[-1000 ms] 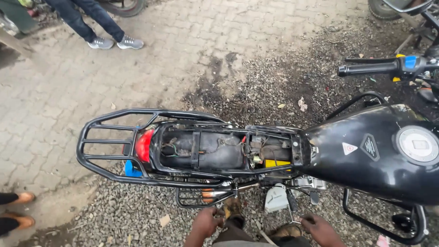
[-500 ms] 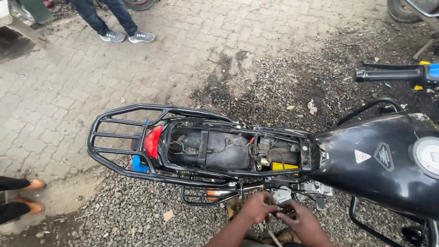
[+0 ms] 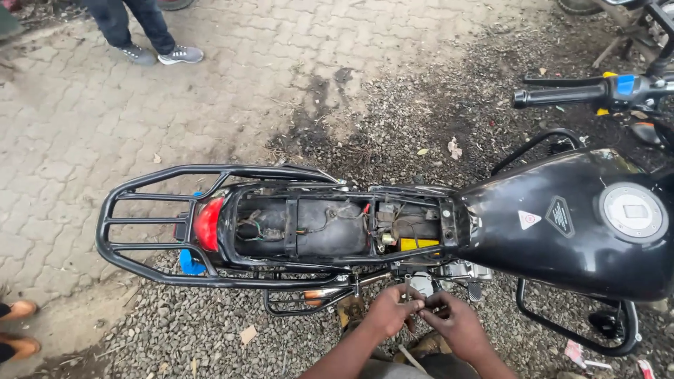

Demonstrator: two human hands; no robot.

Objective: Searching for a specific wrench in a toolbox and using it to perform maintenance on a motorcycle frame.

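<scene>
Head view, looking down: one black motorcycle point(image 3: 393, 231) lies across the middle of the frame, seat removed, its open frame bay point(image 3: 337, 226) showing wiring and a small yellow part point(image 3: 418, 243). Black fuel tank point(image 3: 569, 224) with a round silver filler cap point(image 3: 633, 211) sits at right centre; a handlebar grip point(image 3: 562, 95) with a blue and yellow switch housing reaches in at upper right. Red tail light point(image 3: 208, 223) and a black tubular rear rack point(image 3: 147, 224) occupy left centre, with a blue piece point(image 3: 189, 263) below the light. At bottom centre the left hand point(image 3: 390, 312) and right hand point(image 3: 456, 324) meet just below the motorcycle's near side, fingertips pinched together on something small between them; what it is cannot be told. Both hands are just beside a pale round engine-side part point(image 3: 422, 283) and near a footrest bracket point(image 3: 309, 300). Ground: loose gravel point(image 3: 210, 330) under and around the machine, grey paving bricks point(image 3: 210, 105) across the upper left. Another person's legs and grey shoes point(image 3: 158, 52) stand at the upper left; sandalled feet point(image 3: 17, 326) show at the lower left edge.
</scene>
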